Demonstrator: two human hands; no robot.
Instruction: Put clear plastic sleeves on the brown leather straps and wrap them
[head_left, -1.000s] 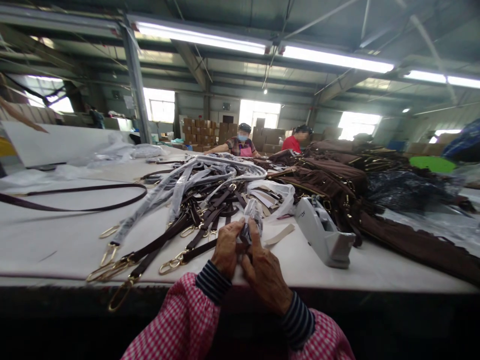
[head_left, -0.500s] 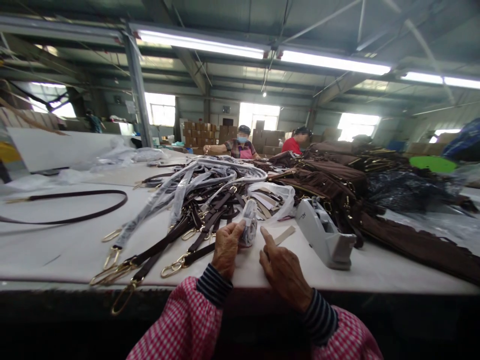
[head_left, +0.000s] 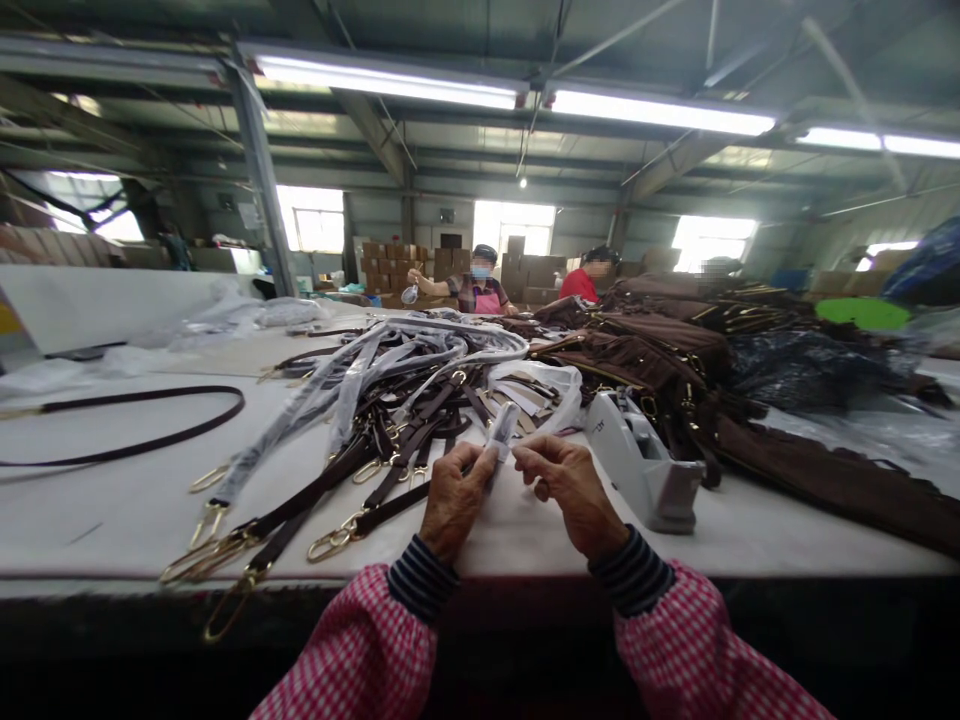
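Observation:
My left hand [head_left: 454, 497] grips a coiled strap wrapped in clear plastic [head_left: 503, 426], held upright above the table [head_left: 517, 545]. Just to its right, my right hand [head_left: 571, 490] has thumb and forefinger pinched together close to the wrapped strap. Whatever lies in that pinch is too small to make out. Right of my right hand stands a grey tape dispenser [head_left: 646, 470]. Dark brown straps [head_left: 390, 490] with gold clasps lie left of my left hand. Behind the hands is a clear plastic bag [head_left: 566, 385] with pale and dark strips.
Plastic-wrapped straps [head_left: 300, 425] are heaped at centre left, and one brown strap [head_left: 142, 393] curves at far left. Brown fabric bags [head_left: 660, 350] pile up on the right beside dark plastic [head_left: 802, 375]. Two co-workers [head_left: 480, 285] are across the table, one holding up a small item.
My right hand has gone from a pointing forefinger to a pinch beside the wrapped strap. My left hand has turned the coil so it appears narrower. One co-worker's arm has risen.

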